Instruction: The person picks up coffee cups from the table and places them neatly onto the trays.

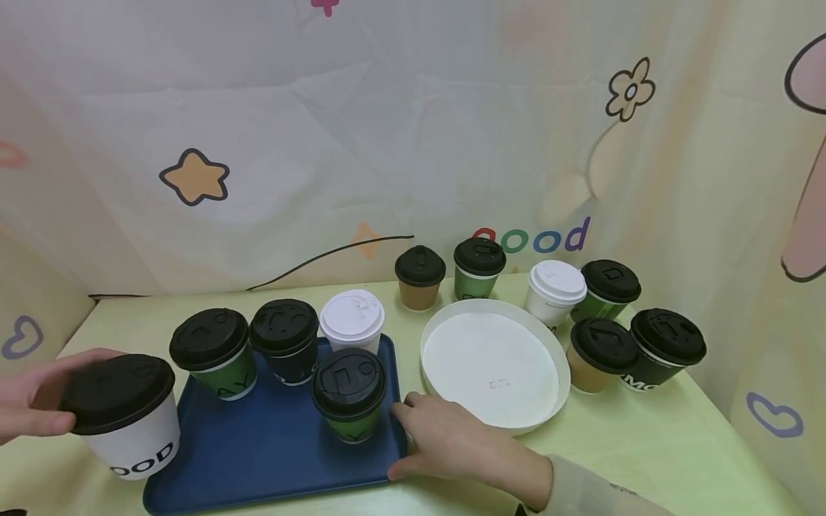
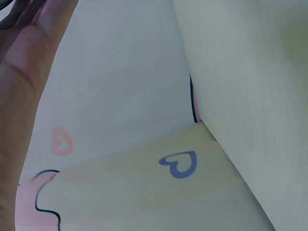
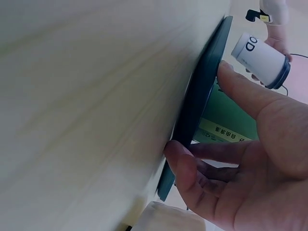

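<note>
Tray (image 1: 258, 444) pinched by our right hand (image 1: 448, 437), left hand (image 1: 29, 401) gripping the big cup (image 1: 140, 437), perhaps lifted; loading likely needs lowering next.

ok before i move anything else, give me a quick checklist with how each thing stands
1. Left hand holding the large white cup: ok, gripped around its black lid.
2. Right hand holding the blue tray: ok, at its right edge.
3. Large white cup fully inside the blue tray: not ok, it overlaps the left edge in the head view.
4. Large white cup's base set down: cannot tell.
5. Front green cup upright, lid on: ok.
</note>
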Tool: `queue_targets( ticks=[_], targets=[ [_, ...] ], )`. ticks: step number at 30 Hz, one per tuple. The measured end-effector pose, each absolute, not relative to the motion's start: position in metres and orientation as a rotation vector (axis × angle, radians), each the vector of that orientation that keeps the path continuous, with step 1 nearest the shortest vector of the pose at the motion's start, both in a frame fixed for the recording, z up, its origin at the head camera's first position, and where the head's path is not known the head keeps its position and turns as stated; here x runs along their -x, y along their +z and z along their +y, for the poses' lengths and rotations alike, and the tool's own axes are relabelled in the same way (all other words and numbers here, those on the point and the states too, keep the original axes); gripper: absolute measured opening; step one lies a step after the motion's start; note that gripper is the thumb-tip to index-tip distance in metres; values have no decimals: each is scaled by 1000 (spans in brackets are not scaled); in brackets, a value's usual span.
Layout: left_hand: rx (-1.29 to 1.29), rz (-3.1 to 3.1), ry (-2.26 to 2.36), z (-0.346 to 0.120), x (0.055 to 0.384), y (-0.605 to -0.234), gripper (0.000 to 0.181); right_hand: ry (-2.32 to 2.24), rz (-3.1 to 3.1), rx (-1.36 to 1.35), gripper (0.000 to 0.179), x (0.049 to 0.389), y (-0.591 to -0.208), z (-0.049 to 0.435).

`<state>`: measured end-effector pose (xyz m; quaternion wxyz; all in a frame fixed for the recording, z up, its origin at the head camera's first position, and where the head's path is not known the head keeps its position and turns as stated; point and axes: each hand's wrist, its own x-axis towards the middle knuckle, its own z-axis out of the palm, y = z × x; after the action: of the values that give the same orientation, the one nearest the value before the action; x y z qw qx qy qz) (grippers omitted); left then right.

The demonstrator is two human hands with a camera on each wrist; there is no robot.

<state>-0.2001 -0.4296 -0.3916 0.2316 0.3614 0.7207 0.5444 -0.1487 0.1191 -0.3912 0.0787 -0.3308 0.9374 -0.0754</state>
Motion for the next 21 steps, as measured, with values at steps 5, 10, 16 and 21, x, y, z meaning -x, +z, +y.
queue_targets(
  ticks=[5, 10, 16, 21],
  targets=[
    [-881, 1782, 1467, -405, 192, -378, 65, -205, 2805, 978, 84, 149, -392, 118],
    [-817, 1870, 1379, -378, 183, -369, 69, -202, 2797, 964, 94, 149, -392, 119],
    [-797, 2050, 1329, -348, 171, -363, 68, -205, 2795, 976, 93, 149, -392, 118],
    [-857, 2151, 1336, -322, 164, -365, 67, -199, 2797, 977, 92, 149, -392, 117]
  ],
)
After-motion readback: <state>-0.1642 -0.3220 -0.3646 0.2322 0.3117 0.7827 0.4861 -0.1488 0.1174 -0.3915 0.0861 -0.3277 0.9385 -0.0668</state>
